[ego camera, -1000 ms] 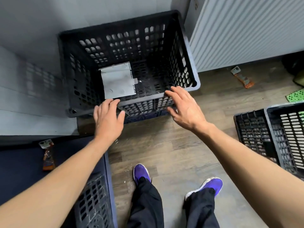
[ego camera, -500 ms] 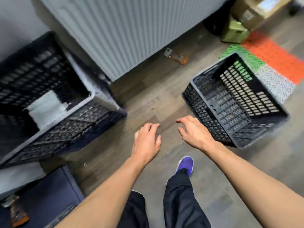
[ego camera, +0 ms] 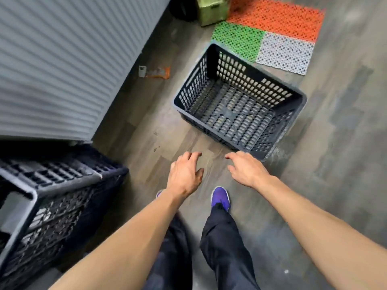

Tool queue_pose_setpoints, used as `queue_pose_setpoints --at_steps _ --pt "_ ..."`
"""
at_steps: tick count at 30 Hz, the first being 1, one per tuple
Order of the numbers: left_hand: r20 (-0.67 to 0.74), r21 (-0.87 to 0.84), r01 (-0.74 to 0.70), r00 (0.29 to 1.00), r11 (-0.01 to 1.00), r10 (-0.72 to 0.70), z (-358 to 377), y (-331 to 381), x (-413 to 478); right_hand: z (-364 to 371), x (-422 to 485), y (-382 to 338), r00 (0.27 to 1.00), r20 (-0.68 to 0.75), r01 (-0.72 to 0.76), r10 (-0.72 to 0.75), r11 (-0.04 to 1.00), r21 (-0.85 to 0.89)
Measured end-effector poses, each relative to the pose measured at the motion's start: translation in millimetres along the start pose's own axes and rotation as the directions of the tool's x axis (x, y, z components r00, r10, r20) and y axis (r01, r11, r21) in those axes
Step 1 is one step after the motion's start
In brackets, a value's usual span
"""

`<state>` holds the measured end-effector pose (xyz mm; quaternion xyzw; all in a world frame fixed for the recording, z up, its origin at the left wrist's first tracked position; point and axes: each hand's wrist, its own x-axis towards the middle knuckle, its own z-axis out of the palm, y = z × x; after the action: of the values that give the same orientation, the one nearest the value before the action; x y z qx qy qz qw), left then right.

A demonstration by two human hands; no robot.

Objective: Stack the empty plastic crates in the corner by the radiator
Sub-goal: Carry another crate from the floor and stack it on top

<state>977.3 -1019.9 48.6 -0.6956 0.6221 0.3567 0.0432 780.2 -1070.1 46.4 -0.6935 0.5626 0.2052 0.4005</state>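
Observation:
An empty black perforated crate point(ego camera: 293, 96) sits on the wooden floor ahead of me, slightly right of centre. My left hand point(ego camera: 185, 174) and my right hand point(ego camera: 246, 169) hover just short of its near corner, fingers spread, holding nothing and not touching it. The stack of black crates point(ego camera: 62, 181) stands at the lower left, beside the white ribbed radiator point(ego camera: 62, 59), blurred and partly cut off by the frame edge.
A small grey-and-orange object point(ego camera: 154, 71) lies on the floor by the radiator. Green, orange and grey plastic mat tiles point(ego camera: 280, 30) lie beyond the crate, with a green box point(ego camera: 210, 9) at the top. My purple shoe point(ego camera: 219, 197) is below my hands.
The view has swung right, away from the stacked crates. Both hands left the stack's rim and now reach toward the single crate on the floor, which is closer than before.

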Motion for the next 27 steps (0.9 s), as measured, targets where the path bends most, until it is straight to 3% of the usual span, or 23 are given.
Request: queue_pose_setpoints --at_steps 12,18,24,27 --pt "0.216 0.275 -0.297 0.946 0.915 0.242 26.5 -38.5 156.2 38.3 80.2 26.9 0.955 -0.072 -0.262 0.289 0.93 0.258" --pt "0.269 0.455 -0.416 0.907 0.787 0.324 46.9 -81.9 216.1 72.7 142.8 31.8 0.935 -0.159 -0.286 0.316 0.94 0.184" --pt "0.233 0.527 -0.503 0.861 0.685 0.453 53.8 -102.1 267.2 82.7 195.1 39.4 0.918 -0.071 -0.372 0.389 0.911 0.177" --pt "0.268 0.553 -0.503 0.862 0.665 0.43 57.5 -97.6 292.3 80.5 211.4 47.7 0.913 -0.022 -0.398 0.408 0.899 0.181"
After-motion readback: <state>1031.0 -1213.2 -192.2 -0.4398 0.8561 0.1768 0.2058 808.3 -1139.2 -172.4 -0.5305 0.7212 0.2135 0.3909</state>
